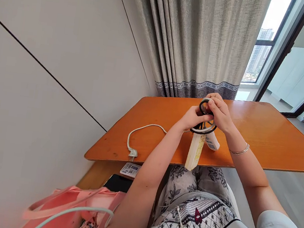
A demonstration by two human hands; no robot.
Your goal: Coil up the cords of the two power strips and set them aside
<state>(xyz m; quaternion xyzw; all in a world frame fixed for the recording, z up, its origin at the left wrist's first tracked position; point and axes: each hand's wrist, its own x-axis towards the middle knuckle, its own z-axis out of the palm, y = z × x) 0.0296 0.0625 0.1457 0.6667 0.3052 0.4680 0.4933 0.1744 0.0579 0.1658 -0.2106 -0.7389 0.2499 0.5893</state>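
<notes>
Coiled black and white cables (200, 131) are bunched between my two hands above the table. My left hand (193, 117) is closed around the lower part of the coil. With its fingers pinched, my right hand (219, 110) grips the upper loop. Below the coil hangs a yellowed power strip (195, 151), its lower end past the table's front edge. A second, white power strip (212, 140) is just right of it, partly hidden behind the coil. To the left, a white cord (139, 126) curves over the table to a plug (133, 152) near the front edge.
The orange-brown wooden table (263, 140) spans the front, against a pale wall panel (47, 77). Grey curtains (201, 38) hang behind it. At lower left are a pink bag (61, 210), a black flat item (117, 183) and a labelled white item (130, 170).
</notes>
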